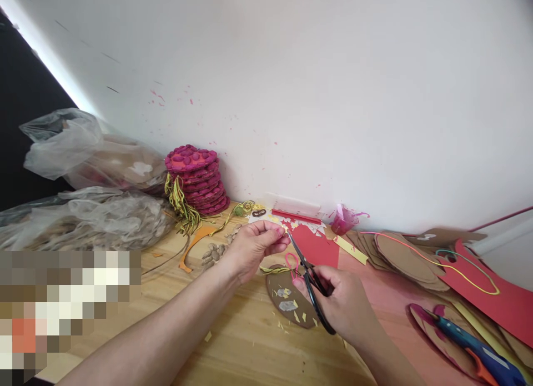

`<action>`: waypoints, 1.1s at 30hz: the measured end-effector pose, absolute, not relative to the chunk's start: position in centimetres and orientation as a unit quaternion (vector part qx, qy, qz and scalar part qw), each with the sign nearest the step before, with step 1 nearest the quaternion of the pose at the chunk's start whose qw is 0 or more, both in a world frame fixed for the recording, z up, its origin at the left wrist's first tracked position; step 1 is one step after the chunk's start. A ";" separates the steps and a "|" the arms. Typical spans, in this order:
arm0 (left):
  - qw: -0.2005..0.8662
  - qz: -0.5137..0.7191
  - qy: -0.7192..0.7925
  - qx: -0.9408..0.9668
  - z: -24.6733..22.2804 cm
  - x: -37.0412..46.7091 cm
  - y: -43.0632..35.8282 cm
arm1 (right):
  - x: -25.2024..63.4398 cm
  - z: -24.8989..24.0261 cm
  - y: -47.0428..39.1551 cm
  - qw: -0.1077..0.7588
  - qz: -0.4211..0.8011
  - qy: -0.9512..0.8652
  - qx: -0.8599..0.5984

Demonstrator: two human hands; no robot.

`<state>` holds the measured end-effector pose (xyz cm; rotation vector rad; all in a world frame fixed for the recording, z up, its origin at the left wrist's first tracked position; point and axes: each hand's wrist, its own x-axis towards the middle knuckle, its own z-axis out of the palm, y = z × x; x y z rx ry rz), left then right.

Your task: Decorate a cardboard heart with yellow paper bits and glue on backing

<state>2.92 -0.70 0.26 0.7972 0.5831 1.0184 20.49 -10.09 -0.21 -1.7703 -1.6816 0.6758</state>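
Observation:
My left hand (262,244) is closed, its thumb and fingertips pinching a small pale yellow scrap (286,229). In my right hand (339,297) are black-handled scissors (306,264), their blade tips right at that scrap. Below the hands lies a brown oval cardboard piece (306,315) with whitish patches and yellow paper bits on it. A pink cord loop (292,257) and a yellow-green cord (270,270) show beside the scissors. Behind them is a sheet of red paper (322,244) with small cut scraps near its far edge.
A stack of magenta discs (202,180) with yellow-green tassels stands by the wall. Plastic bags (95,208) fill the left. Cardboard discs (406,258), a blue glue gun (470,339) and a pink-stained cup (342,219) are to the right. Nutshells (213,255) lie near my left wrist.

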 end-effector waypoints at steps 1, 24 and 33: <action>0.759 0.468 0.267 0.366 0.3 2.9 -0.7 | 20.5 -0.2 -10.1 0.301 0.258 -0.632 -0.666; 0.754 0.470 0.275 0.367 0.3 3.1 -0.8 | 20.7 -0.7 -10.2 0.292 0.236 -0.641 -0.669; 0.755 0.480 0.270 0.355 0.3 3.2 -0.9 | 20.7 -0.7 -10.2 0.294 0.242 -0.645 -0.663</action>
